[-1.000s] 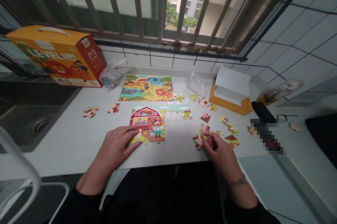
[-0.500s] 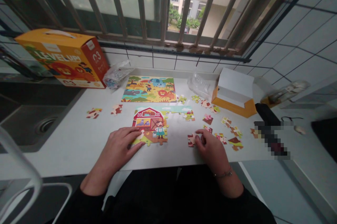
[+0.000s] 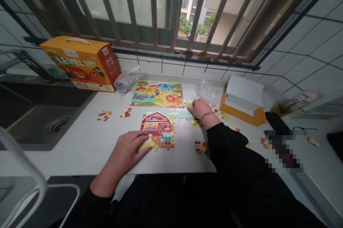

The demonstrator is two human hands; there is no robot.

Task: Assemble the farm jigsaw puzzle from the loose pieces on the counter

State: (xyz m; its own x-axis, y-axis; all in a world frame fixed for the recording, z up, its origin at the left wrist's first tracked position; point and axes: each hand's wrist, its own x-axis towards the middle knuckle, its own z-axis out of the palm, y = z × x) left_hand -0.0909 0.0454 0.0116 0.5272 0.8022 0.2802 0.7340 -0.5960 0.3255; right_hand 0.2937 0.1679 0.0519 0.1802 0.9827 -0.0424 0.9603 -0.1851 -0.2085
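Barn puzzle [image 3: 158, 130], part-built, lies flat near the middle of the white table [image 3: 88, 142], close to the near edge. Left hand [image 3: 128, 151] rests palm-down on the table, fingers flat and spread, fingertips on the puzzle's near-left corner; nothing gripped. Forearm angles in from the near left.

Right hand [image 3: 199, 108] is stretched far forward past the barn puzzle's far-right end, knuckles up, fingers curled down over a loose piece [image 3: 189, 104] at the far-right corner; cannot tell whether the grip is closed on it. Bracelet at the wrist, black sleeve [image 3: 230, 149] crossing over the scattered pieces [image 3: 200, 147] on the right side.

Finished animal puzzle [image 3: 158, 94] sits just beyond the barn one, a narrow gap between them. Two stray pieces [image 3: 115, 114] lie well to the left.

Edges: sink [image 3: 45, 128] borders the table on the left, tiled wall and window bars on the far side. Orange puzzle box [image 3: 80, 62] far left, plastic bag [image 3: 127, 78] beside it, another clear bag [image 3: 207, 90] and a small open box [image 3: 242, 101] far right. Bare table surface between the left hand and the sink; the right side is crowded.
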